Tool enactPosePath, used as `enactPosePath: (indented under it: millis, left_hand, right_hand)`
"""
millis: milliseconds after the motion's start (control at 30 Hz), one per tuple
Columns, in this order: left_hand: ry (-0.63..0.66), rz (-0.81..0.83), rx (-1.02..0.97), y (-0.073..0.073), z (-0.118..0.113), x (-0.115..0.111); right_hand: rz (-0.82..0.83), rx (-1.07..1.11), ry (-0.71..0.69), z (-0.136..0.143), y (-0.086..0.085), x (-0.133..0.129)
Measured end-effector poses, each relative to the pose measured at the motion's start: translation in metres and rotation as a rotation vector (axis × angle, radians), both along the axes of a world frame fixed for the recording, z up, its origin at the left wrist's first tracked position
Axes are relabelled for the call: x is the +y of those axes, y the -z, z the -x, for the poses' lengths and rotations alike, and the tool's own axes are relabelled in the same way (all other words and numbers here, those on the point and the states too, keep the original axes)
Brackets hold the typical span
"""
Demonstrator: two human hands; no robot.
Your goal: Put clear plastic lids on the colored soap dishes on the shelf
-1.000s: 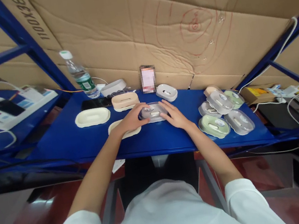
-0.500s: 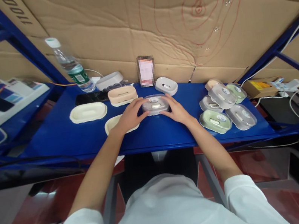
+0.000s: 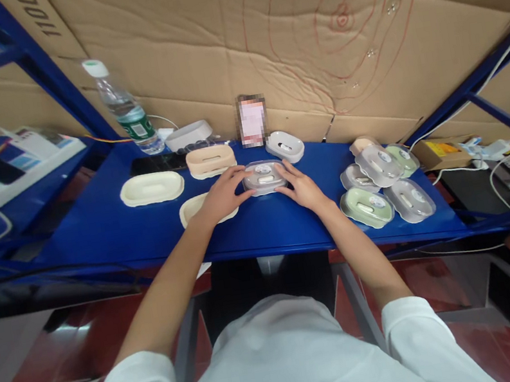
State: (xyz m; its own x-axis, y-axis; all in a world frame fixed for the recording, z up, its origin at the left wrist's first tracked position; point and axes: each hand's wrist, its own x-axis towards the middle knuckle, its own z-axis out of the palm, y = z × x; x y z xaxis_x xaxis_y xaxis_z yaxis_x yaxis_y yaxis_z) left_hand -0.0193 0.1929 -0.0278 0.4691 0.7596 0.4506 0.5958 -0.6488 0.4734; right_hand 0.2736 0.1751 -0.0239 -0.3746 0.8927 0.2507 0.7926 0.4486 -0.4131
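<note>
A grey soap box (image 3: 265,179) with a clear lid and a round sticker lies flat on the blue table between my two hands. My left hand (image 3: 226,194) holds its left end, thumb at the near side and fingers at the far side. On the right end, my right hand (image 3: 301,184) grips it the same way. Under my left wrist is a cream tray (image 3: 188,210), partly hidden. Behind it sit a peach soap box part (image 3: 211,160) and another cream tray (image 3: 151,189). A grey-white soap dish (image 3: 285,147) rests just beyond my right hand.
Several lidded soap boxes (image 3: 366,206) in green, grey and peach are piled at the right. A water bottle (image 3: 135,123), a dark phone (image 3: 157,163) and a white oval piece (image 3: 189,135) stand at the back left. A phone (image 3: 251,120) leans against the cardboard wall (image 3: 172,48).
Both hands stay on the grey soap box, which remains in place on the table. The whole view has shifted slightly; nothing else has visibly moved.
</note>
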Motion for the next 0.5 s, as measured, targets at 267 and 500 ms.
enactPosePath:
  millis: [267,500]
  left_hand:
    - [-0.069,-0.044,0.081,-0.002,-0.002,-0.002]
    - [0.008,0.02,-0.018,-0.005,-0.001,-0.005]
  right_hand:
    - [-0.008,-0.027,-0.025,0.004,-0.003,-0.003]
    - [-0.158,-0.176,0.07,0.013,-0.019,-0.014]
